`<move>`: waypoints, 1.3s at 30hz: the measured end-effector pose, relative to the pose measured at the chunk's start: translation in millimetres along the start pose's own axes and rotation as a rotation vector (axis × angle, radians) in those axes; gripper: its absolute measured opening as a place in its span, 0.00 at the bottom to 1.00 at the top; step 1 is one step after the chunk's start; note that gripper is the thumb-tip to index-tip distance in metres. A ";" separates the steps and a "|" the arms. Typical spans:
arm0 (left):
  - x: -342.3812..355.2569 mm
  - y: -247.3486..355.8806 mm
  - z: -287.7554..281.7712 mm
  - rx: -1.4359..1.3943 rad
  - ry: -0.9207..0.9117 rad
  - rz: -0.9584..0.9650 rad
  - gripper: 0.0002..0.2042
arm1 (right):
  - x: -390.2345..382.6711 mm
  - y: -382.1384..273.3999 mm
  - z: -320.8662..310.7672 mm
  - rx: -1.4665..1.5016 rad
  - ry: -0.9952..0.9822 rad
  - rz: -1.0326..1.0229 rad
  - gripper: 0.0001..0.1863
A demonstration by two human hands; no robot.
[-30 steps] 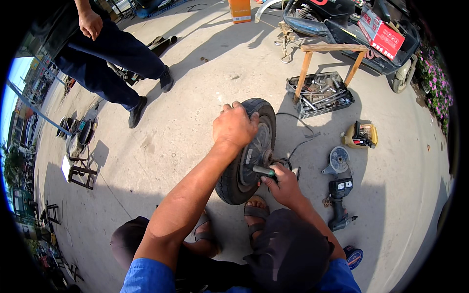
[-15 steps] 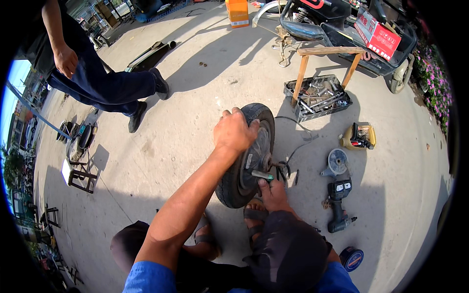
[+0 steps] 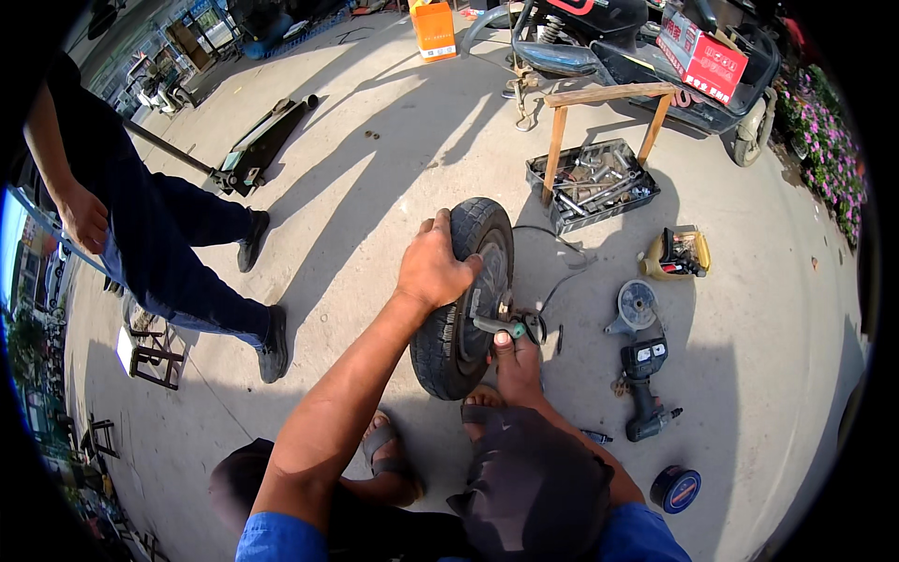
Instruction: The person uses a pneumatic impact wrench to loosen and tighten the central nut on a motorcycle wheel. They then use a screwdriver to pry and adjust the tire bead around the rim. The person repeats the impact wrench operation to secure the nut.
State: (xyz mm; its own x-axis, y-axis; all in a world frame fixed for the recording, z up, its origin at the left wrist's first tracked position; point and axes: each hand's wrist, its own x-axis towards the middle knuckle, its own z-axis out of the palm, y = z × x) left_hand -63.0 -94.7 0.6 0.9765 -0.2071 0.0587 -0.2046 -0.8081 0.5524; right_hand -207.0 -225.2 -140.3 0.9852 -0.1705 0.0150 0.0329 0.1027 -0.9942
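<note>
A small black-tyred wheel (image 3: 434, 347) stands upright on the ground between my feet, tilted slightly. My left hand (image 3: 433, 262) grips its tyre near the top, with the thumb over the side. Low at the hub, my right hand (image 3: 518, 367) is closed, its thumb up against the green end of a short grey tool (image 3: 496, 326). The tool's other end reaches the wheel's side; its exact kind does not show. A dark cable (image 3: 564, 281) runs from the hub onto the concrete. Most of my right fingers are hidden.
To the right lie a cordless impact wrench (image 3: 644, 389), a grey metal hub cover (image 3: 637, 306), a cut yellow jug (image 3: 676, 255) and a round tin (image 3: 675, 489). Beyond is a wooden-handled tool crate (image 3: 599, 187). A person in dark trousers (image 3: 187, 253) stands left; a scooter (image 3: 646, 66) is behind.
The person at left has stepped nearer. My view has shifted slightly. The grey tool in my right hand has turned, its green end now facing me more; my left hand stays on the tyre.
</note>
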 end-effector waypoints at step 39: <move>-3.9 23.1 11.6 0.021 0.057 0.013 0.41 | -7.2 -18.2 -8.2 0.160 0.127 0.366 0.28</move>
State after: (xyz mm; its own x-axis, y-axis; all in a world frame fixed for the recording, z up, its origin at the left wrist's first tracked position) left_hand -72.4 -119.0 3.4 0.9758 -0.1866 0.1138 -0.2184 -0.8171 0.5335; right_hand -216.0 -233.9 -123.2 0.9085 -0.2134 -0.3594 -0.2799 0.3279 -0.9023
